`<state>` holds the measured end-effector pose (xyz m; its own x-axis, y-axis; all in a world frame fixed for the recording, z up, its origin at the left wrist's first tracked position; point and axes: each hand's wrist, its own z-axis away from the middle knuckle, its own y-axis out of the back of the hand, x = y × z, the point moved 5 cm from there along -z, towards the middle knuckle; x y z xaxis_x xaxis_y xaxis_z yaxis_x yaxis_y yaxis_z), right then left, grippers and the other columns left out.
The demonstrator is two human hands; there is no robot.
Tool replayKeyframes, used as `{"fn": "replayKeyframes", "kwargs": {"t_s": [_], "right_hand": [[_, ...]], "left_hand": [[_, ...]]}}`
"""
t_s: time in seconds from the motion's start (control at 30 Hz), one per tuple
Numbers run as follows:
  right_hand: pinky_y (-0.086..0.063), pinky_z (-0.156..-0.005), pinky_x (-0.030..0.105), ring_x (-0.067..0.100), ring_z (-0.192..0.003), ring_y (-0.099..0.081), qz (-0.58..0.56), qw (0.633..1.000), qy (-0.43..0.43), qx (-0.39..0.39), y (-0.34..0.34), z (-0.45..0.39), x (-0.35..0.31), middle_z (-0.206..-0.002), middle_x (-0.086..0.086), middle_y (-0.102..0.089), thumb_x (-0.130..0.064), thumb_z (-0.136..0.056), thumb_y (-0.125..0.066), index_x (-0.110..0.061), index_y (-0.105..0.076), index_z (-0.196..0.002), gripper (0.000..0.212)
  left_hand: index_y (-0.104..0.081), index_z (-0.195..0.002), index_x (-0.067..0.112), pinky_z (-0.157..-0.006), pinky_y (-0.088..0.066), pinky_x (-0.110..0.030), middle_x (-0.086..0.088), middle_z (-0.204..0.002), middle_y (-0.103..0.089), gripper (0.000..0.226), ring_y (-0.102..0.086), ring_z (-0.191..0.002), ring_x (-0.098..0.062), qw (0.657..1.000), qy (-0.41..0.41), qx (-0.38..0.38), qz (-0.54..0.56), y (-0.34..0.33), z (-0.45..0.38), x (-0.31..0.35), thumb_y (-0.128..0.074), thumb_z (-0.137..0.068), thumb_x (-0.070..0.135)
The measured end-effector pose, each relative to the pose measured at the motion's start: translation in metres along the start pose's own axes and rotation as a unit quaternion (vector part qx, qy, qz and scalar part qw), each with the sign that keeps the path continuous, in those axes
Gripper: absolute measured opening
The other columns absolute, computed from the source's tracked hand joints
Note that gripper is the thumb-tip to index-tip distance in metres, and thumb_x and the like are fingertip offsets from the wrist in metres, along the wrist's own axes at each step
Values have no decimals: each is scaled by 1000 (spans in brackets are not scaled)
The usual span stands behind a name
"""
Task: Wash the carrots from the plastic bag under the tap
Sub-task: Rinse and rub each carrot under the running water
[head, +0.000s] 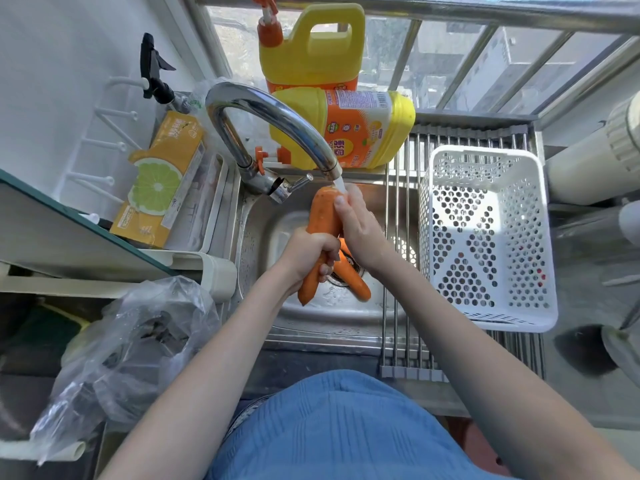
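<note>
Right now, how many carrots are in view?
2, maybe more. One carrot is held under the tap by the left hand; another carrot lies in the sink. The hands may hide others.

Two carrots (320,216) (351,277), two detergent jugs (311,46) (360,128) (yellow), one basket (485,237), one plastic bag (131,341).

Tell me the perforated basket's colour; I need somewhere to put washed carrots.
White, seen in the head view: the basket sits on the drying rack right of the sink.
</note>
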<state>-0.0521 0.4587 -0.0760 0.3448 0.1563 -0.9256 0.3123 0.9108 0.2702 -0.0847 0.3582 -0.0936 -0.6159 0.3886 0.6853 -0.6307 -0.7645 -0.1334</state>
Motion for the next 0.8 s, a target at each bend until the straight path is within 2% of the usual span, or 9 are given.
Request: {"fn": "replayKeyframes", "kwargs": {"t_s": [0.1,0.17,0.27,0.33,0.43,0.5,0.6,0.73,0.8], "right_hand": [[-38,-82,30,1,-84,-48,32,996,54,71,5,1,-6,-104,-1,-54,-42,-100,-24,-1,-50,-123,55],[-37,-75,36,8,-75,-50,19,992,38,117,7,-1,-6,-92,4,-59,-35,-101,-25,0,-58,-106,48],[-34,-60,32,8,-56,-40,-189,979,-54,51,0,-4,3,-65,-7,-42,-36,-101,-26,-16,-58,-83,41],[-39,-61,26,10,-54,-43,-307,945,-109,-22,-4,0,8,-60,-7,-42,-43,-107,-21,-20,-60,-93,47],[-46,-61,18,4,-57,-50,-276,954,-89,-80,-6,10,5,-60,-11,-52,-40,-107,-28,-22,-56,-111,34],[-44,-54,18,4,-56,-47,-254,962,-73,-68,-7,11,4,-62,-13,-50,-31,-106,-38,-18,-50,-129,30],[-40,-54,21,8,-59,-43,-260,963,-70,-17,-5,9,7,-71,-4,-45,-32,-99,-48,-18,-46,-137,40],[-48,-61,35,24,-69,-54,-268,958,-98,20,-4,10,1,-86,8,-56,-39,-100,-46,-18,-41,-134,40],[-47,-56,35,28,-62,-51,-237,966,-98,35,-3,10,-1,-93,12,-57,-44,-102,-42,-18,-41,-128,37]], "left_hand": [[-39,-51,10,-36,-28,-15,-4,-47,-37,13,-30,-30,-12,999,24,-21,12,-3,0,-2,-49,-50,2],[-38,-56,10,-37,-28,-14,-3,-49,-36,13,-31,-31,-11,998,41,-46,20,-6,1,-5,-49,-49,5],[-40,-66,9,-35,-27,-14,-1,-46,-33,17,-29,-31,-9,989,51,-111,84,-7,3,-4,-46,-51,6],[-45,-73,9,-34,-30,-12,2,-44,-36,24,-31,-30,-6,959,71,-205,180,-9,6,2,-54,-52,5],[-55,-72,9,-35,-39,-15,2,-49,-44,34,-40,-36,-6,916,71,-308,247,-9,13,12,-79,-51,20],[-58,-73,9,-37,-42,-18,-1,-57,-48,37,-46,-42,-9,935,61,-273,215,-9,11,11,-78,-65,39],[-60,-80,7,-35,-41,-18,-5,-66,-53,62,-49,-45,-10,963,36,-184,192,-11,10,13,-51,-78,68],[-61,-88,6,-35,-41,-18,-4,-61,-55,72,-49,-42,-10,985,3,-114,131,-16,8,14,-41,-73,74],[-60,-98,3,-35,-41,-18,-5,-57,-52,76,-47,-39,-11,987,-15,-108,120,-20,9,13,-40,-76,73]]}}
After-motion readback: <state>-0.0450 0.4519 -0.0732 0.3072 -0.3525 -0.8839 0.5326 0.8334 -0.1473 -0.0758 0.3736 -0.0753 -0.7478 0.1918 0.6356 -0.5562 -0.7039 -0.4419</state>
